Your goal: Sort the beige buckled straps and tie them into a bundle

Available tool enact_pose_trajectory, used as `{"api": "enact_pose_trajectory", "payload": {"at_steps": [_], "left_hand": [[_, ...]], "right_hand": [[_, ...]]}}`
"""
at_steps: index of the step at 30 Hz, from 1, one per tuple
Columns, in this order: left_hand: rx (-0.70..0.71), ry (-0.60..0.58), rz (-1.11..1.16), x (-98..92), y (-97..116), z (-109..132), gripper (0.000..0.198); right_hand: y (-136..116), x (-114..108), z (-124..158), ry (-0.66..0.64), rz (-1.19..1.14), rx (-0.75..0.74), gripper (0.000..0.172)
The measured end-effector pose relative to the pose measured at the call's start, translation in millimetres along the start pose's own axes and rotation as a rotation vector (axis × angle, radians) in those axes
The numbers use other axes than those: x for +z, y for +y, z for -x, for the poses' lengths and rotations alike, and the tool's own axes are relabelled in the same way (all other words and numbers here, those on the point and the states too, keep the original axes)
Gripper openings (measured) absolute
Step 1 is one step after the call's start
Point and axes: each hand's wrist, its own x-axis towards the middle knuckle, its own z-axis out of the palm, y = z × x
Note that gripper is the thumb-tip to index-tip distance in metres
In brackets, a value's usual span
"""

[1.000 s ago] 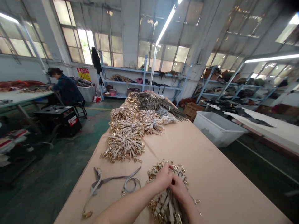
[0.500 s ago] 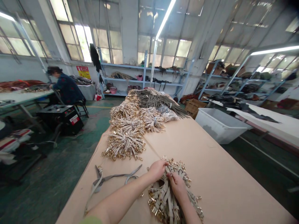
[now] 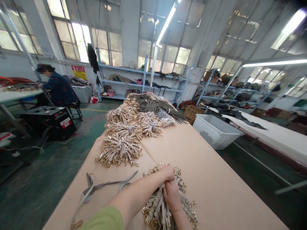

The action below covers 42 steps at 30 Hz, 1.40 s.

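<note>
A bundle of beige straps with gold-coloured metal clasps lies at the near part of the table, its strap ends fanning outward. Over its middle, my left hand is closed, knuckles up. Just below and touching it, my right hand is closed too. What the fingers pinch at the bundle's middle is hidden by the hands. To the left of my left forearm lie a loose grey strip and a pale strap with a gold clasp.
Further up the table lie several similar strap bundles, a heap of darker straps and a clear plastic bag. A white bin stands right of the table. A seated person works at the left.
My hands have come together, the left now over the right's fingertips at the bundle's middle; before, they were slightly apart. The whole view has shifted, so the table sits further left.
</note>
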Motion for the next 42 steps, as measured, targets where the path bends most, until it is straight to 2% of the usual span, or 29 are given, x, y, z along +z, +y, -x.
{"api": "enact_pose_trajectory", "payload": {"at_steps": [5, 7, 9, 13, 18, 21, 24, 27, 31, 37, 40, 42], "left_hand": [[-0.003, 0.132, 0.098, -3.7, -17.3, -19.8, 0.035], [-0.02, 0.143, 0.121, -7.0, -27.9, -23.5, 0.037], [-0.027, 0.165, 0.146, -9.5, -37.8, -20.2, 0.042], [0.033, 0.275, 0.174, -12.1, -53.5, 8.6, 0.039], [0.138, 0.278, 0.164, -3.0, -68.4, 57.8, 0.035], [0.064, 0.321, 0.166, 9.3, -74.3, 76.5, 0.031], [0.009, 0.297, 0.158, 17.9, -75.8, 83.6, 0.031], [0.075, 0.233, 0.102, 18.6, -72.6, 81.3, 0.04], [0.07, 0.148, 0.023, 16.5, -67.2, 74.1, 0.023], [-0.036, 0.209, 0.023, 16.7, -65.7, 85.0, 0.029], [-0.047, 0.268, -0.033, 4.3, -58.4, 92.7, 0.038], [-0.03, 0.238, -0.108, -6.7, -48.6, 90.2, 0.036]], "right_hand": [[-3.1, -9.0, -8.1, -0.087, -0.06, 0.052, 0.022], [-1.9, -9.4, -13.7, -0.119, -0.156, 0.127, 0.021], [0.2, -8.6, -19.1, -0.142, -0.257, 0.206, 0.027], [4.1, -6.4, -23.0, -0.154, -0.364, 0.28, 0.038], [5.8, -0.6, -17.8, -0.175, -0.526, 0.404, 0.042], [5.4, 2.9, -15.6, -0.194, -0.575, 0.422, 0.043], [4.2, 3.6, -14.9, -0.198, -0.611, 0.414, 0.043], [2.5, 0.9, -14.8, -0.195, -0.612, 0.42, 0.041], [-3.0, -8.7, -12.5, -0.188, -0.589, 0.404, 0.035], [-11.8, -19.3, -0.3, -0.132, -0.364, 0.235, 0.027], [-12.9, -18.7, 5.0, -0.141, -0.308, 0.209, 0.023], [-13.5, -17.2, 7.4, -0.138, -0.276, 0.197, 0.019]]}}
